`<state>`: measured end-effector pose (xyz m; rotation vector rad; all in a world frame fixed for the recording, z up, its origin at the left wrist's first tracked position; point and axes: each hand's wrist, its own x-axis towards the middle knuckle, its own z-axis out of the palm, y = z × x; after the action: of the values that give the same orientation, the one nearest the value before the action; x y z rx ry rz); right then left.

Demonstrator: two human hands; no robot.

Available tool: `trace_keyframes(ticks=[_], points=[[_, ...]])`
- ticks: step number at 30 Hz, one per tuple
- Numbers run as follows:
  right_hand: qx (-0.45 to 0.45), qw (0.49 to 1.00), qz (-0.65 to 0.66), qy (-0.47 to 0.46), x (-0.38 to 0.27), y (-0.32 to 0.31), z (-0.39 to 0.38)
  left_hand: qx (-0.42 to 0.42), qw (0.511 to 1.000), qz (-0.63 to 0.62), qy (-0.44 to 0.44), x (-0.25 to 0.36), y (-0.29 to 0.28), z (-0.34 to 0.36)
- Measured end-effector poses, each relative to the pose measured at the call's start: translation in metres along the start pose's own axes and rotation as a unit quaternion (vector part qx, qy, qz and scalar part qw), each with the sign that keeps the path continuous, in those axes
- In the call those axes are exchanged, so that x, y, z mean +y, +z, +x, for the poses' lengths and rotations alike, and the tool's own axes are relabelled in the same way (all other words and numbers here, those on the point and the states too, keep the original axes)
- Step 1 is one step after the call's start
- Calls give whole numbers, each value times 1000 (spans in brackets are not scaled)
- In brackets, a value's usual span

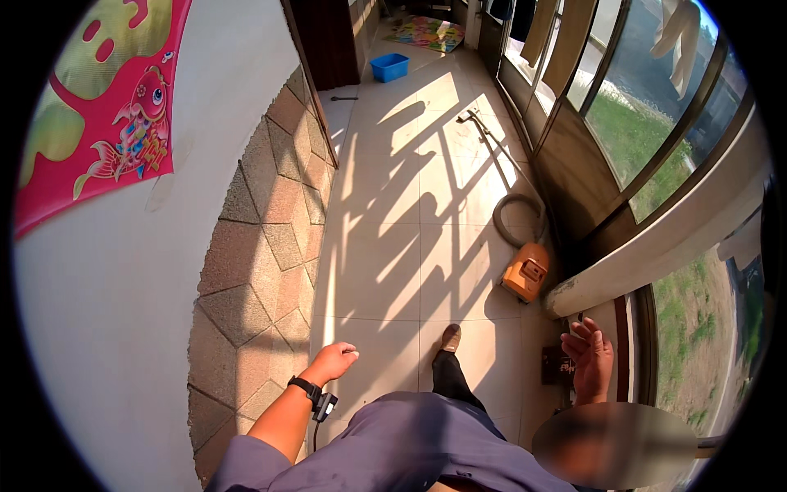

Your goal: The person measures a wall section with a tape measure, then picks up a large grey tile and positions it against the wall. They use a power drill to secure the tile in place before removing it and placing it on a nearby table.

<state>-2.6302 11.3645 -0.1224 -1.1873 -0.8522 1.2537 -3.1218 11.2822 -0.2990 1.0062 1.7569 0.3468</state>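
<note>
My left hand [334,362] hangs at my left side, its fingers curled together. No object shows in it. A black band with a small grey device [325,405] and a cable is strapped round that wrist. On the right, my raised right hand [592,359] has bent fingers, somewhat apart, with nothing held in them. It is nearest to the white column [656,234] and the window frame. Ahead of it on the floor, apart from both hands, stands an orange vacuum cleaner [525,272]. Its grey hose [507,215] curls up to a long tube and floor head [473,119].
A tiled wall base [275,246] runs along the left, below a wall with a pink fish poster [143,123]. A blue basin [389,67] and a colourful mat [426,34] lie far ahead. Glazed doors line the right. My shoe [451,337] is on the tiled floor.
</note>
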Motion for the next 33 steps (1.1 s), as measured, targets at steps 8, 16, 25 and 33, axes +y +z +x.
trace_keyframes(ticks=[8,16,25,33], points=[[-73,997,8,39,19,96,286,24,991,-89,-100,76,-53,145],[-196,979,-17,60,23,244,540,62,960,-186,-199,148,-118,280],[-145,989,-31,29,21,370,772,49,978,-161,-120,307,-276,547],[-175,983,-32,46,35,486,1001,110,979,-140,-96,401,-415,734]])
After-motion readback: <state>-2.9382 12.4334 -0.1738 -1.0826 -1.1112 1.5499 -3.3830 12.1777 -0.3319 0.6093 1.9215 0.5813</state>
